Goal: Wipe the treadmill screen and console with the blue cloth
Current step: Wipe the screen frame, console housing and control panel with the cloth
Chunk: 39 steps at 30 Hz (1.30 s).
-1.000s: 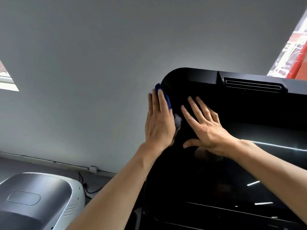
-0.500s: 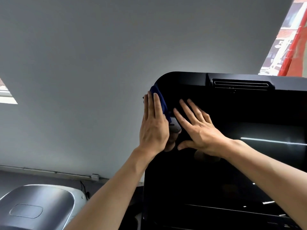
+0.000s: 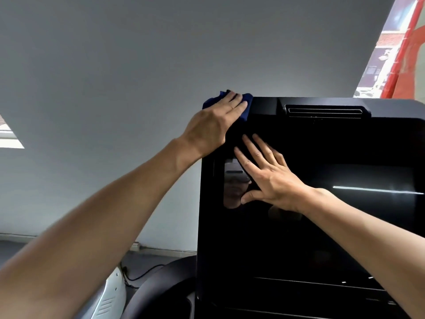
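Observation:
The treadmill screen (image 3: 322, 226) is a big glossy black panel filling the right half of the view, with a slotted vent (image 3: 322, 110) along its top edge. My left hand (image 3: 211, 127) presses the blue cloth (image 3: 247, 101) over the panel's top left corner; most of the cloth is hidden under my fingers. My right hand (image 3: 269, 176) lies flat on the glass just below, fingers spread, holding nothing.
A grey wall (image 3: 138, 65) stands behind the screen. A black curved handlebar (image 3: 156, 282) and a white machine housing (image 3: 115, 293) sit at the bottom left, with a cable on the floor. A window with red fabric (image 3: 404, 54) is at the top right.
My left hand has slid the cloth up from the screen's left edge onto its top left corner. The right hand stays flat on the glass. The view has shifted.

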Each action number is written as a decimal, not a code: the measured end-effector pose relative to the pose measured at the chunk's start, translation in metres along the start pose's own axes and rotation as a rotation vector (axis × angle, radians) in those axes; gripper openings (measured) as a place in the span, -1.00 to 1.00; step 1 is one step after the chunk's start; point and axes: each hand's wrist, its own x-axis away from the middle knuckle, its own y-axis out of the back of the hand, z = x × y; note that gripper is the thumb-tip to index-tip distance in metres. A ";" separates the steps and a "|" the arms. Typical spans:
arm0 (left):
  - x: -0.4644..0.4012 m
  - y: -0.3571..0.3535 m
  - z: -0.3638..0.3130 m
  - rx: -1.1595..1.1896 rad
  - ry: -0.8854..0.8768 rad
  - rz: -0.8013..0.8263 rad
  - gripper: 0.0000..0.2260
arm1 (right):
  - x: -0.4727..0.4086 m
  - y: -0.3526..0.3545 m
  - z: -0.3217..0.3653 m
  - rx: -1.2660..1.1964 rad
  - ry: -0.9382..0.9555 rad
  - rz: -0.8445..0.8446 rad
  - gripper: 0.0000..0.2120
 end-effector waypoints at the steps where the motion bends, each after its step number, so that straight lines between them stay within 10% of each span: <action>1: 0.004 -0.005 0.000 -0.019 -0.015 -0.078 -0.49 | 0.001 0.000 0.000 -0.002 0.001 -0.001 0.15; 7: 0.017 -0.030 -0.027 -0.037 0.180 -0.279 -0.60 | 0.000 -0.002 -0.002 -0.024 0.019 -0.029 0.15; 14: -0.026 0.011 0.014 0.130 0.157 0.435 -0.34 | -0.001 -0.003 -0.004 -0.031 0.031 -0.032 0.15; 22: 0.035 -0.015 -0.012 0.062 0.232 -0.040 -0.46 | 0.017 0.000 -0.018 -0.106 -0.046 -0.221 0.04; 28: 0.059 -0.021 -0.031 -0.063 0.343 0.065 -0.36 | 0.040 -0.010 -0.036 0.010 -0.247 -0.346 -0.02; 39: -0.047 -0.017 -0.045 -0.256 -0.107 0.226 -0.45 | 0.036 -0.014 -0.030 0.073 -0.262 -0.289 -0.06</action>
